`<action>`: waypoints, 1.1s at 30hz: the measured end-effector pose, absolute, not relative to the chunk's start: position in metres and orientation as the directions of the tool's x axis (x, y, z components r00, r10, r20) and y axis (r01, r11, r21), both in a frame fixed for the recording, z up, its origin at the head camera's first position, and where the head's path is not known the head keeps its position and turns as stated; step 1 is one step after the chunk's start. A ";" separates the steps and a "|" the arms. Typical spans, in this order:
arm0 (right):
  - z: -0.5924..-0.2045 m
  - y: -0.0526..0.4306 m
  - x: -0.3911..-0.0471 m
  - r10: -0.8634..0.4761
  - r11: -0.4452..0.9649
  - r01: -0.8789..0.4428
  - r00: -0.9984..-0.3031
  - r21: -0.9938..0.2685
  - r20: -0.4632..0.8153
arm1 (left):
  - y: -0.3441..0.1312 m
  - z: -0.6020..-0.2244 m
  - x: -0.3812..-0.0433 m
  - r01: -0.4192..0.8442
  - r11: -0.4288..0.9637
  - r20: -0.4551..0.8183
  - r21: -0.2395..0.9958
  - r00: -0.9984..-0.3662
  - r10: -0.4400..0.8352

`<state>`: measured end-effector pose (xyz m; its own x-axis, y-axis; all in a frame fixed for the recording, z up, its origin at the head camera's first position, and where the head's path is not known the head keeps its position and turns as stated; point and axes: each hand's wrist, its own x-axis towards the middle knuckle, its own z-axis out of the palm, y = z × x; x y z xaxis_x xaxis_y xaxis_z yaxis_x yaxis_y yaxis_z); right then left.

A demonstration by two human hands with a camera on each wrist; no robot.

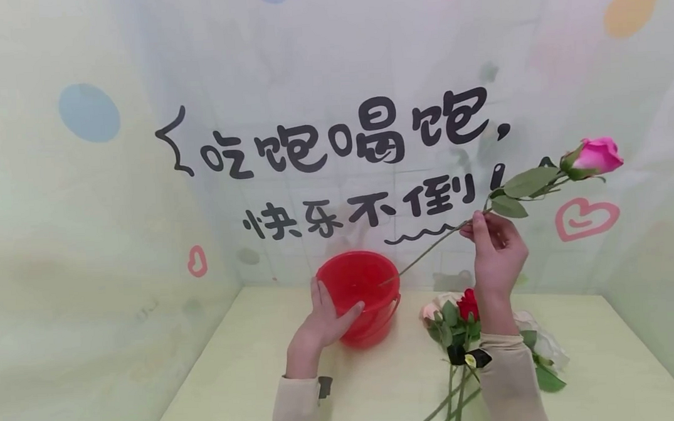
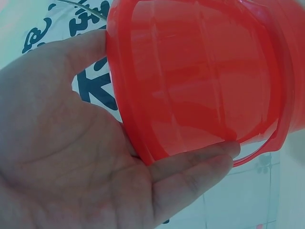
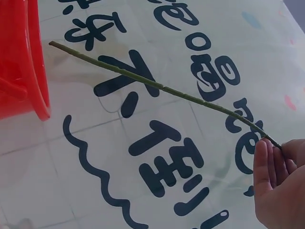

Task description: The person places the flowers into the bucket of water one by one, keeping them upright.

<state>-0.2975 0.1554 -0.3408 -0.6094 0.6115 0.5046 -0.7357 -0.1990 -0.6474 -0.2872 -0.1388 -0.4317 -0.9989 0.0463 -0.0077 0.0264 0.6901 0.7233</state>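
Observation:
My right hand (image 1: 499, 253) pinches the stem of a pink artificial rose (image 1: 597, 157) between thumb and fingertips. The bloom and green leaves (image 1: 530, 183) point up to the right. Its bare stem (image 3: 162, 87) slants down left, the tip overlapping the mouth of a red bucket (image 1: 370, 334) in the head view; in the right wrist view the tip is just outside the rim. My left hand (image 1: 319, 327) holds the bucket, thumb at the near rim and fingers along its left side. The bucket leans slightly toward me, its handle (image 2: 262, 152) hanging down.
Artificial flowers lie on the pale table (image 1: 237, 378) beneath my right forearm: a red rose (image 1: 468, 304), a pale pink bloom (image 1: 430, 311) and white blooms (image 1: 549, 349), with several stems toward me. A printed sheet (image 1: 319, 60) with black lettering stands behind the table.

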 end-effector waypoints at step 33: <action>-0.411 0.096 -0.328 0.312 -0.144 -0.444 -0.868 -0.884 0.385 | -0.138 -0.435 -0.290 0.006 0.679 -0.028 0.734 -0.999 0.039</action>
<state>-0.3283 0.0957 -0.4112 -0.8684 0.3119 0.3854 -0.4442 -0.1443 -0.8842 -0.2900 -0.1379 -0.4346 -0.9988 0.0393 -0.0278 0.0063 0.6788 0.7343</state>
